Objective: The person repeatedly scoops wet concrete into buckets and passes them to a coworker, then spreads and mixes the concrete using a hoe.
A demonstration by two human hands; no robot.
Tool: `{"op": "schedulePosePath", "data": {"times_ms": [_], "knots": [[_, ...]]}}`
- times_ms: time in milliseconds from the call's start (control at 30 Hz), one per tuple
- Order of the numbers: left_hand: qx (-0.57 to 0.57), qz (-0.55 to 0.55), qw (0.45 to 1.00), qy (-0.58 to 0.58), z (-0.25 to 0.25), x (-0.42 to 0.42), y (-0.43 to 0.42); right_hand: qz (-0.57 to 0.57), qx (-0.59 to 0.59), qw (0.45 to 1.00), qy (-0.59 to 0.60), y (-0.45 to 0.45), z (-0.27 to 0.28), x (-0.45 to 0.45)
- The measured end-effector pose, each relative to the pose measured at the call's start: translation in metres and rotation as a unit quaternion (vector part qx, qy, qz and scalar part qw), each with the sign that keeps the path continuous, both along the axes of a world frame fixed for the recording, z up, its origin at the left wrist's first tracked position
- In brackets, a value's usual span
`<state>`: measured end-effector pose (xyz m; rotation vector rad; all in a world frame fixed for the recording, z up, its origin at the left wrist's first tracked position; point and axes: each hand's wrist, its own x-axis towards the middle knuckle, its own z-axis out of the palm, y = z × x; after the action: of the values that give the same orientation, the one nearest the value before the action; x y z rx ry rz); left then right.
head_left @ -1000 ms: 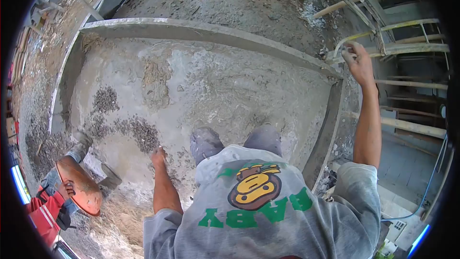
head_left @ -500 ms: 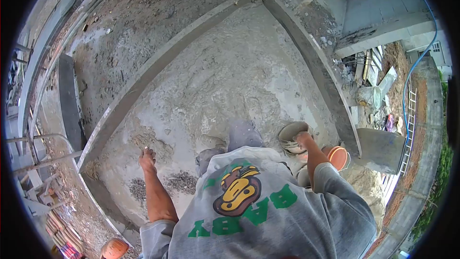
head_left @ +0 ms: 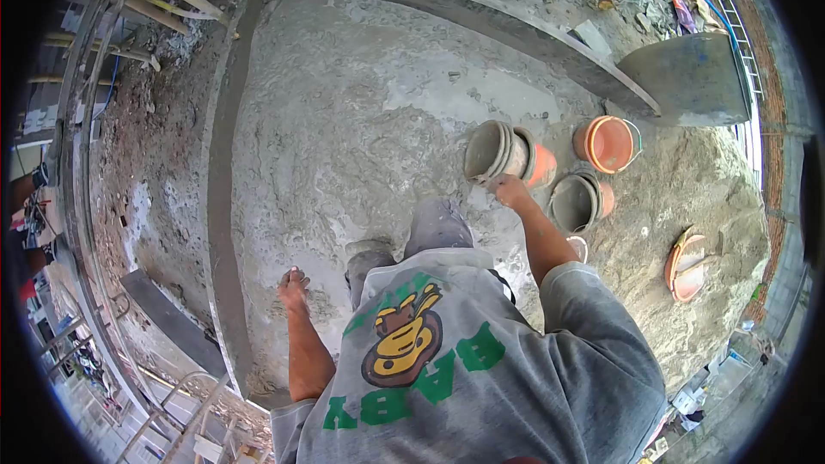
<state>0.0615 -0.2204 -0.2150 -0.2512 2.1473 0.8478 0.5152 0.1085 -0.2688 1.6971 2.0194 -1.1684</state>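
Observation:
My right hand point(head_left: 509, 191) is closed at the lower edge of a tilted stack of nested buckets point(head_left: 487, 152), grey with mortar inside and orange outside. Whether the fingers hold the rim or a handle cannot be made out. My left hand point(head_left: 294, 285) hangs over the wet concrete, its fingers loosely bent and somewhat apart, with nothing visible in them. Beside the stack stand an orange bucket point(head_left: 608, 144) with a pale handle and a grey-coated bucket stack point(head_left: 576, 204). My knees point(head_left: 438, 225) show between my hands.
Rough wet concrete point(head_left: 344, 103) lies inside low concrete edging point(head_left: 225, 163). To the right rises a pile of sand point(head_left: 713, 172) with an orange container point(head_left: 686, 266) on it. A dark curved sheet point(head_left: 687, 77) stands behind the buckets. Metal railings point(head_left: 73, 163) run along the left.
My view has swung to the right, bringing more buckets and the sand pile into sight. The bucket stack at my right hand now lies tilted with its orange side showing.

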Motion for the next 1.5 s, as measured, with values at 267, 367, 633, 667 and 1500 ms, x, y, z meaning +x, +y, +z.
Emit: {"op": "schedulePosePath", "data": {"times_ms": [267,367,633,667,1500], "knots": [[0.0,-0.085,0.996,0.013,0.008,0.036,0.069,-0.109,0.025,0.99,-0.084,0.017,-0.031,0.144],[-0.009,-0.114,0.993,0.021,0.023,0.041,0.076,-0.117,0.013,0.992,-0.035,0.001,-0.035,0.146],[0.0,-0.174,0.985,0.006,0.006,0.043,0.132,-0.254,-0.005,0.966,0.045,-0.017,-0.01,0.103],[0.0,-0.177,0.984,-0.002,0.001,0.041,0.137,-0.261,-0.016,0.964,0.046,-0.022,-0.005,0.103],[0.076,-0.317,0.945,-0.04,-0.078,0.019,0.303,-0.628,-0.108,0.766,0.085,-0.124,0.072,0.165]]}}
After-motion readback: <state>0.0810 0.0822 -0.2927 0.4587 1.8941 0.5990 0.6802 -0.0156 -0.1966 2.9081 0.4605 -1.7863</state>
